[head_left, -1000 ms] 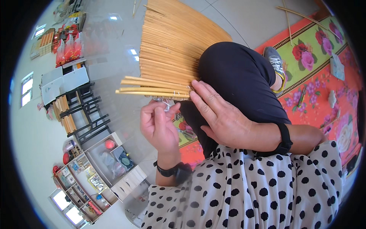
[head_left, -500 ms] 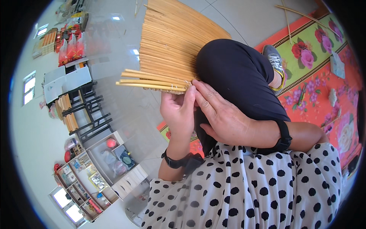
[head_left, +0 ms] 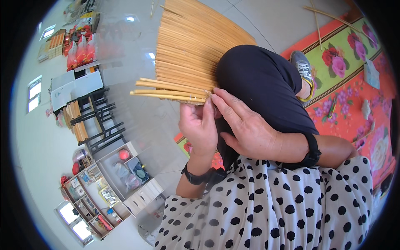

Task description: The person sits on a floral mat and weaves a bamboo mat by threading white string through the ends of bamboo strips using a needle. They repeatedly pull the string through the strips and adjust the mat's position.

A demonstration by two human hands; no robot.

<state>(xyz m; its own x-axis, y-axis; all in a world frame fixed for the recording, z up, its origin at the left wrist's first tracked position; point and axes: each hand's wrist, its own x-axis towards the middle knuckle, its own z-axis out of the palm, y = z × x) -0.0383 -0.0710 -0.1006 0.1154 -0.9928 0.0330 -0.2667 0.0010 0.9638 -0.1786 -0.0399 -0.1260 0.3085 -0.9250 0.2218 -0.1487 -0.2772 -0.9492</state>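
Observation:
A mat of straight golden stalks (head_left: 189,46), fanned out and bound side by side, stands against my bent knee. Along its near edge lie several thicker pale stalks (head_left: 166,90), with short white thread stitches near their right ends. My left hand (head_left: 198,125) is closed on this edge, thumb on top near the stitched ends and fingers curled underneath, partly hidden. From the right, my right hand (head_left: 252,129) reaches to the same ends. Its fingers are stretched out side by side, tips touching the stalk ends by my left thumb; its thumb stands apart.
My dark-trousered knee (head_left: 254,71) is right beside the mat. A red and green flowered floor covering (head_left: 341,98) spreads at the right, with loose stalks (head_left: 316,25) at its far end. Shelves (head_left: 98,187) and folded black-legged tables (head_left: 96,121) are at the left.
Hands, mat and surroundings appear shifted slightly right and down together. The left thumb and right fingertips stay at the stalk ends, with little change in grip.

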